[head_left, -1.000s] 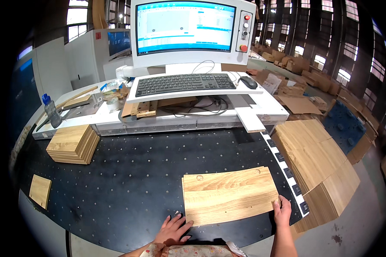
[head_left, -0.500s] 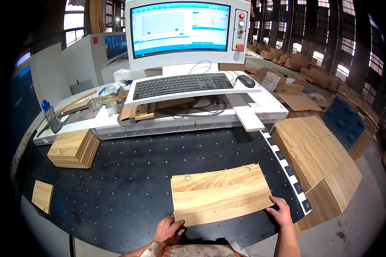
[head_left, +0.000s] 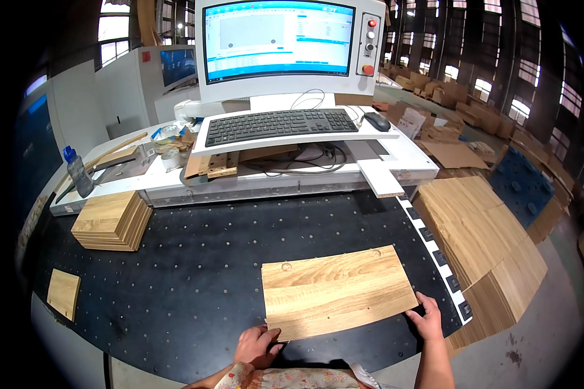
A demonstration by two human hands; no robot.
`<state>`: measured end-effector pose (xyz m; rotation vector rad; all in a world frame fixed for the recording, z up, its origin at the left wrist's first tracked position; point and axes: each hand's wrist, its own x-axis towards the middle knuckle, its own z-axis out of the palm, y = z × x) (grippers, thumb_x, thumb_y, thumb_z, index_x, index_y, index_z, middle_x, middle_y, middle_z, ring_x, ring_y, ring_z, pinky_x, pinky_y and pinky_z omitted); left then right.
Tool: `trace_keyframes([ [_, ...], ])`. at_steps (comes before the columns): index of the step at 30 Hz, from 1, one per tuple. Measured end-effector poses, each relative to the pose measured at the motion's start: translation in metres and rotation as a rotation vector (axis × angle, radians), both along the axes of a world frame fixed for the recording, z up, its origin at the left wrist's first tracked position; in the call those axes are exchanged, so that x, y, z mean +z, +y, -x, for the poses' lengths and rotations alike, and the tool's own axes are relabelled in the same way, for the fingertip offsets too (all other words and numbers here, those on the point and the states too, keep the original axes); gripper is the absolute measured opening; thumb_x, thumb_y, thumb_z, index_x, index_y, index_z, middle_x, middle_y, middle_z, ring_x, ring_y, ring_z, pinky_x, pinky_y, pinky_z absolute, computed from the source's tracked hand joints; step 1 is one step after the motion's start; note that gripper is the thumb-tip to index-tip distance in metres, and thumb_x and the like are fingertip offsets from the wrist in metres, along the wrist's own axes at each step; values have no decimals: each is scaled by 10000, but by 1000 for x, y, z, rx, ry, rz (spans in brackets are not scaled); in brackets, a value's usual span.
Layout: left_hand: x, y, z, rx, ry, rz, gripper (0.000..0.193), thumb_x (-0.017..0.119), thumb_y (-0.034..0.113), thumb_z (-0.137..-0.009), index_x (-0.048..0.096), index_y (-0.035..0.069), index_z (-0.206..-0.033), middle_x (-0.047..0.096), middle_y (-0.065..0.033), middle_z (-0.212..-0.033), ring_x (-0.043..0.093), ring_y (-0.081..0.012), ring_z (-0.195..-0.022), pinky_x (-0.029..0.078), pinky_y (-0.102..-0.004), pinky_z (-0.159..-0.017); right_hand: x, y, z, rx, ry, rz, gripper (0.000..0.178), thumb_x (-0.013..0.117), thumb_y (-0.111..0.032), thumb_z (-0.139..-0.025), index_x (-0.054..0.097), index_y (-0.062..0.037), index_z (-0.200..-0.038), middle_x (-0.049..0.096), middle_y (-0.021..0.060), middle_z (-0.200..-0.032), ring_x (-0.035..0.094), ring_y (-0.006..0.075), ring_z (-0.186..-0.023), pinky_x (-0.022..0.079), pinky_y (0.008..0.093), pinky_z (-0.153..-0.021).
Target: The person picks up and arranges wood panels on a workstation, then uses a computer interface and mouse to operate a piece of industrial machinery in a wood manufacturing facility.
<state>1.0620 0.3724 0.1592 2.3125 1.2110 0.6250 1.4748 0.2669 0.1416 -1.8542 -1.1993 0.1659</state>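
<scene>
A rectangular wood-grain board [head_left: 337, 293] lies before me at a slight slant, two round recesses near its far edge and small holes near its close edge. My left hand [head_left: 257, 346] holds its near left corner, thumb at the top and the other fingers curled, partly hidden. At the near right corner, my right hand [head_left: 427, 318] has its thumb and fingers closed against the board's edge. Whether another board lies beneath this one cannot be made out now.
The black studded table [head_left: 194, 292] carries a stack of boards [head_left: 107, 217] and a small wooden piece [head_left: 63, 294] at left. Behind stand a keyboard [head_left: 282, 126], mouse [head_left: 376, 121] and monitor [head_left: 279, 42]. Large panels [head_left: 477, 220] are piled at right, past a white strip [head_left: 431, 249].
The slight step seen along the board's far and left edges is gone, and the edges now look even. Both hands stay at the same corners. The whole view has shifted a little.
</scene>
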Motion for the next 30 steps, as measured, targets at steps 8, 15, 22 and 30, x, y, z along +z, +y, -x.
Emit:
trace_keyframes([
  [8,-1,2,-1,35,38,-84,516,694,247,-735,525,117,-1205,504,-155,-1238,440,-329,-1186,297,-449,-1016,4,3,2,18,-208,34,551,796,-130,-541,624,-37,-1056,584,140,-1129,464,352,-1157,373,428,-982],
  [15,-7,6,2,14,-17,-147,464,714,200,-706,574,107,-1139,563,-152,-1180,532,-313,-1090,380,-436,-961,4,4,-2,98,-166,29,451,770,-107,-568,641,-59,-997,614,95,-1074,479,332,-1144,372,421,-979],
  [22,-11,10,5,-6,-109,-155,428,741,200,-682,614,106,-1080,593,-130,-1145,568,-302,-1030,418,-415,-918,2,4,-4,86,-117,29,402,755,-89,-585,646,-68,-972,626,86,-1036,492,318,-1124,373,416,-974],
  [30,-12,9,5,12,-101,-170,378,744,207,-686,644,105,-1036,606,-123,-1128,581,-287,-1006,423,-397,-905,4,5,1,26,-167,23,388,738,-69,-592,646,-66,-968,618,89,-1021,499,320,-1113,387,409,-957],
])
